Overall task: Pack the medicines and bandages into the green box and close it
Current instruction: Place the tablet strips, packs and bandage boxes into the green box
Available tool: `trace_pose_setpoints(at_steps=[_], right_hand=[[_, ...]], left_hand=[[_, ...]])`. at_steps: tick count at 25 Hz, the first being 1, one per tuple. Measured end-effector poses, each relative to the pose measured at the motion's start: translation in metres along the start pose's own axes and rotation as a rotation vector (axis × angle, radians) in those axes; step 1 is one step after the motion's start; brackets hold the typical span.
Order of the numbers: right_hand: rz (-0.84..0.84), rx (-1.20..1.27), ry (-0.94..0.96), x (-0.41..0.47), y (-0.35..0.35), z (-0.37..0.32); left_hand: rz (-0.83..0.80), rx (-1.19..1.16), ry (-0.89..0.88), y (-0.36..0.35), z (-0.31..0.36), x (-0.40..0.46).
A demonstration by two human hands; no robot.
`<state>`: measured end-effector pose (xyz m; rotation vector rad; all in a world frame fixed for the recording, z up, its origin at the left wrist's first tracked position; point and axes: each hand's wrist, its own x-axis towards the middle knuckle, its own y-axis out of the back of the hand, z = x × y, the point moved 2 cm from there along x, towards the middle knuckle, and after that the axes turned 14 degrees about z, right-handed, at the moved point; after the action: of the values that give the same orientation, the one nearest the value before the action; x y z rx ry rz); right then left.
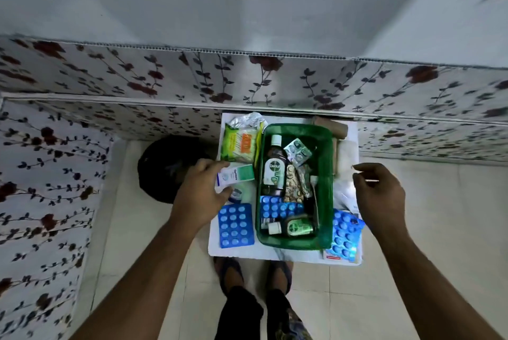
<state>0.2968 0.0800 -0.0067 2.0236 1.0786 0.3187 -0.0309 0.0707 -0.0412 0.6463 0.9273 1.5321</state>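
Note:
The green box (pixel 325 174) stands open on a small white table (pixel 275 253). Inside lie a Dettol bottle (pixel 274 171), a small green bottle (pixel 298 227), a blue blister strip (pixel 277 209) and silver strips (pixel 297 152). My left hand (pixel 203 196) grips a white and green carton (pixel 236 175) just left of the box. Below it lies a blue blister strip (pixel 235 225). Another blue strip (pixel 347 232) lies right of the box. My right hand (pixel 378 196) hovers to the right of the box with curled fingers and nothing in it. A green and orange packet (pixel 242 143) sits behind the carton.
Brown bandage rolls (pixel 334 126) lie behind the box at the table's back edge. A black round object (pixel 165 169) sits on the floor left of the table. Floral-patterned panels (pixel 49 174) wall in the back and left. My feet (pixel 253 273) stand under the table's front edge.

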Motion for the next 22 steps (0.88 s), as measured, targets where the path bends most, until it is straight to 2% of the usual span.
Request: trace_pose_setpoints(at_steps=[6,9,12,15,18,20,22], right_hand=[[0.050,-0.135,0.003,0.035,-0.032,0.032],[-0.001,-0.170,-0.059,0.049,-0.042,0.036],[-0.054,-0.109,-0.161,0.056,-0.046,0.039],[-0.067,-0.055,-0.199,0.058,-0.045,0.039],[-0.043,0.005,-0.219,0.057,-0.034,0.039],[0.000,0.078,-0.256,0.054,-0.022,0.041],[0.024,0.111,-0.256,0.051,-0.014,0.047]], left_hand=[[0.023,0.142,-0.154,-0.027,-0.001,0.011],[0.048,0.167,-0.146,-0.017,0.005,0.004],[0.155,0.104,-0.095,0.016,0.023,-0.011],[0.238,-0.078,-0.031,0.040,0.080,-0.019],[0.106,-0.057,0.017,0.013,0.142,-0.005],[0.041,0.023,0.025,-0.019,0.163,0.008],[-0.007,0.006,0.073,-0.050,0.167,0.017]])
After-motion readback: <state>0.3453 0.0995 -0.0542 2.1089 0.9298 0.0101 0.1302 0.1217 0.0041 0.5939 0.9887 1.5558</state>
